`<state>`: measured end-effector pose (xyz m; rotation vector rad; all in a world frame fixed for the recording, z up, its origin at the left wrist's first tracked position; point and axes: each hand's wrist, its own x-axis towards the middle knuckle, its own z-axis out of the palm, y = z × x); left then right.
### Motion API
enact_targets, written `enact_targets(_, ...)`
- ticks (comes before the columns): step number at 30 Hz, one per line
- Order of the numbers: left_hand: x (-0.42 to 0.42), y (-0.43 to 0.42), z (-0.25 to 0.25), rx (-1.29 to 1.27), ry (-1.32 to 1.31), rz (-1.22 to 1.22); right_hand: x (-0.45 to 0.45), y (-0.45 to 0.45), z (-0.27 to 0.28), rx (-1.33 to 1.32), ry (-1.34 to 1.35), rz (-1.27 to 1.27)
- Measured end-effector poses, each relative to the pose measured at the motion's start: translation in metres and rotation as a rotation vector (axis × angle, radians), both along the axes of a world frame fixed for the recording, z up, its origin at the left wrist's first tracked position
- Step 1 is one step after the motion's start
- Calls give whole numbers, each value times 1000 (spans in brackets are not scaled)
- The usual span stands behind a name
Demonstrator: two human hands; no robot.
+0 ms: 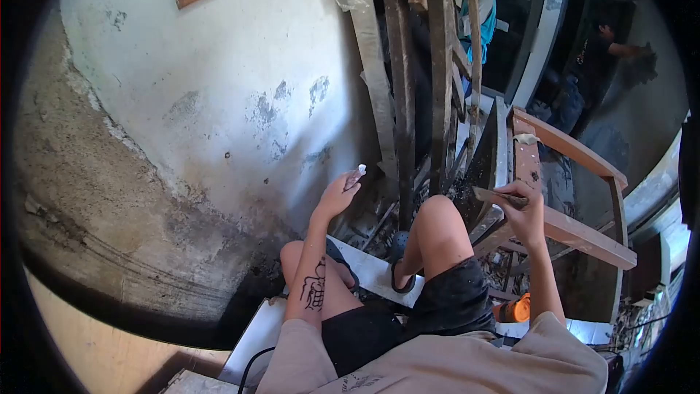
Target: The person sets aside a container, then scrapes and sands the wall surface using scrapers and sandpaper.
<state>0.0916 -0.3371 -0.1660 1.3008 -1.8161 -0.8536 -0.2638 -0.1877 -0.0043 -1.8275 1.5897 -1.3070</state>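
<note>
My left hand [338,195] is closed round a small object with a white tip [361,169], held up in front of the stained wall. On the right, my right hand [523,208] grips a flat, thin tool [490,195] that points left, past my raised knee. What kind of tool it is, I cannot make out. Just behind that hand stands a reddish wooden frame [583,237], with a pale scrap [526,138] lying on its upper part.
Long wooden beams [441,66] lean upright ahead. An orange container [519,308] sits below my right forearm. One person [477,18] stands behind the beams; another [594,58] is at the far right wall. Debris lies on the ground around the frame.
</note>
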Motion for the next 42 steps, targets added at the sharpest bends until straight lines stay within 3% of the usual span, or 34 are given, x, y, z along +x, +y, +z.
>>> enact_targets(3, 8, 13, 15, -56, 87, 29, -26, 16, -3, -30, -78, -11)
enact_targets(6, 7, 62, 74, -109, 253, -18, -36, 28, -1, -18, -206, -86)
enact_targets(11, 19, 142, 107, 22, 396, 75, -34, 32, 10, -37, -409, -76)
enact_targets(15, 24, 165, 123, 166, 471, 280, -4, -7, 14, 102, -654, 33)
enact_targets(19, 19, 150, 114, 112, 499, 376, 58, -82, -8, 279, -1108, 221)
enact_targets(21, 15, 134, 126, 181, 498, 421, 82, -121, -9, 286, -1042, 177)
enact_targets(22, 21, 118, 137, 101, 375, 428, 91, -141, -3, 261, -1048, 184)
enact_targets(25, 30, 52, 187, -45, 176, 491, 114, -206, 16, 179, -1099, 177)
enact_targets(27, 29, -4, 222, -521, 73, 517, 136, -244, 27, 129, -1073, 197)
enact_targets(29, 18, -52, 266, -622, 28, 500, 156, -272, 38, 250, -1084, 267)
enact_targets(31, 7, -86, 310, -939, 83, 464, 172, -286, 63, 337, -1073, 320)
enact_targets(34, 7, -103, 376, -1007, 62, 454, 169, -297, 96, 433, -995, 390)
enact_targets(36, 14, -102, 412, -958, 89, 390, 165, -299, 130, 689, -1242, 385)
enact_targets(37, 16, -100, 430, -914, 130, 313, 164, -300, 151, 725, -1229, 395)
enact_targets(39, 18, -96, 462, -870, 188, 373, 155, -298, 196, 922, -1441, 386)
enact_targets(42, 37, -78, 502, -626, -273, 354, 145, -300, 255, 937, -1340, 383)
